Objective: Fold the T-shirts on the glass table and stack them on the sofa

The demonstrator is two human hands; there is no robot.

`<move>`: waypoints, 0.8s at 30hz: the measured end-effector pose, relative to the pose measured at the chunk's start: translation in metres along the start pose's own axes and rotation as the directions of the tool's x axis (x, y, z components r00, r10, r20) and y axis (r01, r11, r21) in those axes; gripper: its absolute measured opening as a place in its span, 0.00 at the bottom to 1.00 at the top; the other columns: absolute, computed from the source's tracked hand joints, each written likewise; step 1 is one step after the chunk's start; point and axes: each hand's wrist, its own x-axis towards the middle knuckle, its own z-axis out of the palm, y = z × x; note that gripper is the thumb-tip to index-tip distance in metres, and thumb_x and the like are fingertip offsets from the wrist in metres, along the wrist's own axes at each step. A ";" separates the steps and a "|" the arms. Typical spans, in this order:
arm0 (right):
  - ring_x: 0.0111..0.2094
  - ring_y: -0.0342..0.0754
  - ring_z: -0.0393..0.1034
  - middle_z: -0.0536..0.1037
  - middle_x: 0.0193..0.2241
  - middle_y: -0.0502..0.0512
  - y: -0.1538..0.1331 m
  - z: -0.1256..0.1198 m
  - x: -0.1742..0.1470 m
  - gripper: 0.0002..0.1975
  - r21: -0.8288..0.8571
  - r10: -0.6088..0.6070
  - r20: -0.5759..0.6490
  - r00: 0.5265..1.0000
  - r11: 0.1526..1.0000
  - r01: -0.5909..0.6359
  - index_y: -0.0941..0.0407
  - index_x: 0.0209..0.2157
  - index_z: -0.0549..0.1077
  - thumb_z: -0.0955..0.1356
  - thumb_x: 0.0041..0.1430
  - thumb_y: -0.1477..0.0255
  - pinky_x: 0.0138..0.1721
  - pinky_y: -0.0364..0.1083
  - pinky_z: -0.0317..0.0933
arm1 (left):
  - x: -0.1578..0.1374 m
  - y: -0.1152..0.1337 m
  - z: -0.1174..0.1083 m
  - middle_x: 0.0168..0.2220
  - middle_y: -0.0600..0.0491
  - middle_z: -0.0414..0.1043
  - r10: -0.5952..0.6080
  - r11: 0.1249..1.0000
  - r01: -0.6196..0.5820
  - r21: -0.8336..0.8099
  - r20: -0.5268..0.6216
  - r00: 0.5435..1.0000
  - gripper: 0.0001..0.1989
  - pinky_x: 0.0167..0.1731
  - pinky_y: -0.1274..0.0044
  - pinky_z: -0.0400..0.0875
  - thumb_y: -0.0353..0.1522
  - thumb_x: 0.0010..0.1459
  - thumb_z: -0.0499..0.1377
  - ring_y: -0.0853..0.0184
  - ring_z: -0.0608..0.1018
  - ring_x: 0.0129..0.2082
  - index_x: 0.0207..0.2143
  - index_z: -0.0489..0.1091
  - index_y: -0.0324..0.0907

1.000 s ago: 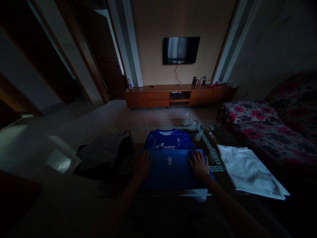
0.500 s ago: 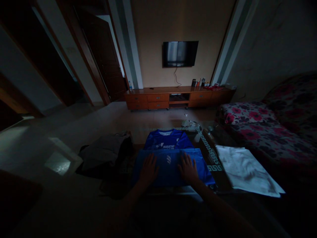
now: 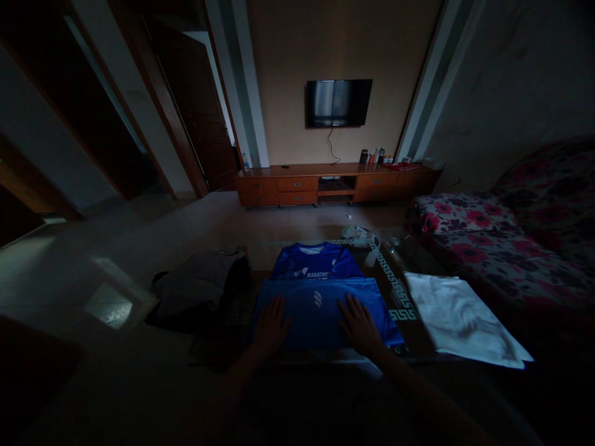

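A blue sports shirt [image 3: 304, 322] lies on the low table in front of me, its lower part folded up over the front. Its neckline and the printed word "MARATHO" show beyond the fold, and a pale emblem sits on the folded part. Flat on the left side of that fold rests my left hand [image 3: 271, 325], fingers stretched forward. My right hand [image 3: 359, 325] lies on the right side with its fingers spread. Neither hand grips the cloth. The room is dim, so finger detail is faint.
Folded white cloth [image 3: 465, 319] lies to the right on the glass table [image 3: 397, 288] with a key-pattern border. Dark and grey clothes [image 3: 198, 285] are heaped at the left. A flowered sofa [image 3: 493, 248] stands right; a wooden TV cabinet [image 3: 297, 184] is beyond.
My left hand has slid slightly left and toward me on the folded shirt. My right hand has shifted slightly right and nearer. The shirt keeps its shape.
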 end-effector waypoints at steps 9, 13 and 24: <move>0.74 0.56 0.36 0.44 0.73 0.59 0.077 -0.003 -0.025 0.37 -0.099 0.135 -0.071 0.988 0.985 -0.142 0.53 0.73 0.51 0.56 0.69 0.50 0.70 0.60 0.39 | -0.008 -0.052 0.002 0.72 0.41 0.51 -0.071 0.997 0.072 0.015 -0.042 0.997 0.36 0.68 0.59 0.50 0.48 0.68 0.47 0.52 0.55 0.72 0.71 0.54 0.38; 0.74 0.56 0.36 0.44 0.73 0.60 0.073 -0.003 -0.024 0.37 -0.131 0.134 -0.097 0.986 0.981 -0.146 0.53 0.72 0.53 0.56 0.69 0.50 0.71 0.59 0.35 | -0.008 -0.049 0.003 0.72 0.40 0.50 -0.081 0.996 0.083 0.023 -0.073 0.994 0.37 0.69 0.59 0.49 0.49 0.67 0.47 0.51 0.52 0.73 0.71 0.55 0.36; 0.72 0.59 0.43 0.50 0.72 0.64 0.074 -0.012 0.004 0.38 -0.100 0.163 -0.053 0.985 0.981 -0.168 0.57 0.70 0.59 0.56 0.68 0.48 0.71 0.62 0.31 | 0.007 -0.034 -0.022 0.70 0.35 0.56 -0.123 0.985 0.129 0.116 -0.053 0.991 0.36 0.67 0.54 0.50 0.50 0.67 0.47 0.45 0.59 0.69 0.66 0.62 0.33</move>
